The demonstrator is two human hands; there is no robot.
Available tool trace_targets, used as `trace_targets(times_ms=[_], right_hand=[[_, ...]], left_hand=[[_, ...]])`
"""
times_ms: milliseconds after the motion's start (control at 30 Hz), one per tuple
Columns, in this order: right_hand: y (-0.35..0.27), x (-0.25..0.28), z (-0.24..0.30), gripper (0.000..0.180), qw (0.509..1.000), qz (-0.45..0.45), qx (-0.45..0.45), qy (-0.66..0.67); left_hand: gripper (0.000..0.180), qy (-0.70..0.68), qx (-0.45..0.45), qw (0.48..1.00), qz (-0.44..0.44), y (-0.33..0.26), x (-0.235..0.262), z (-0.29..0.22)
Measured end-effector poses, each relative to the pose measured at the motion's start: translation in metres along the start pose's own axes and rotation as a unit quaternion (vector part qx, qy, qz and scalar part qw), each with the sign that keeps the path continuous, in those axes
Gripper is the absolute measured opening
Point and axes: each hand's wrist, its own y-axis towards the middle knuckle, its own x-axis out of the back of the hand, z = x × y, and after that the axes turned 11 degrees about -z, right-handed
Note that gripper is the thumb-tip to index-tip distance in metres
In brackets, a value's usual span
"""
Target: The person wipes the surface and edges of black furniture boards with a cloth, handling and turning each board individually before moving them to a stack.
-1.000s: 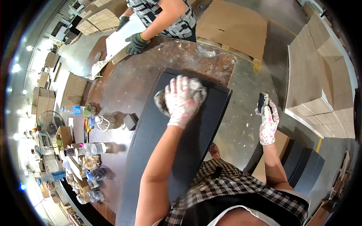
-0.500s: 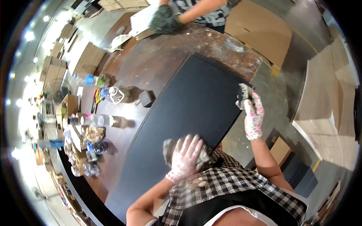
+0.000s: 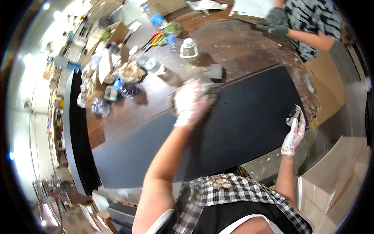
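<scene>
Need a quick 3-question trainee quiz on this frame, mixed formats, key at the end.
1. True or false: the left hand presses a rag onto the dark panel.
2. The right hand is at the panel's: A) near-left corner B) right edge C) middle?
3. Fill in: the co-worker's gloved hand at the far side holds a flat ____ sheet.

Key: 1 true; 2 B; 3 white

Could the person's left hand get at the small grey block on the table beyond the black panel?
Probably yes. The left hand, gloved and pressing a rag on the black panel, lies close to the small grey block, with nothing between them.
</scene>
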Motion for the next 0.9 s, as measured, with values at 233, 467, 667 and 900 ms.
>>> trace_targets(times_ms=[233,467,667,900], right_hand=[[-0.016,-0.043,-0.008,0.037,0.996,0.031,-0.062,0.054],[-0.175,-0.146,0.028,0.041,0.946,0.277,-0.116,0.124],[-0.204,-0.166,0.033,0.045,0.961,0.275,0.029,-0.020],[-0.196,-0.174,0.014,0.042,0.975,0.218,0.035,-0.042]], left_hand=[[0.029,0.274,0.155,0.949,0.027,-0.079,0.149,0.174],[0.032,0.045,-0.011,0.996,-0.078,-0.077,0.108,0.130],[0.022,0.229,0.184,0.953,0.079,-0.138,0.234,0.302],[0.039,0.326,0.522,0.787,0.034,-0.260,0.352,0.527]])
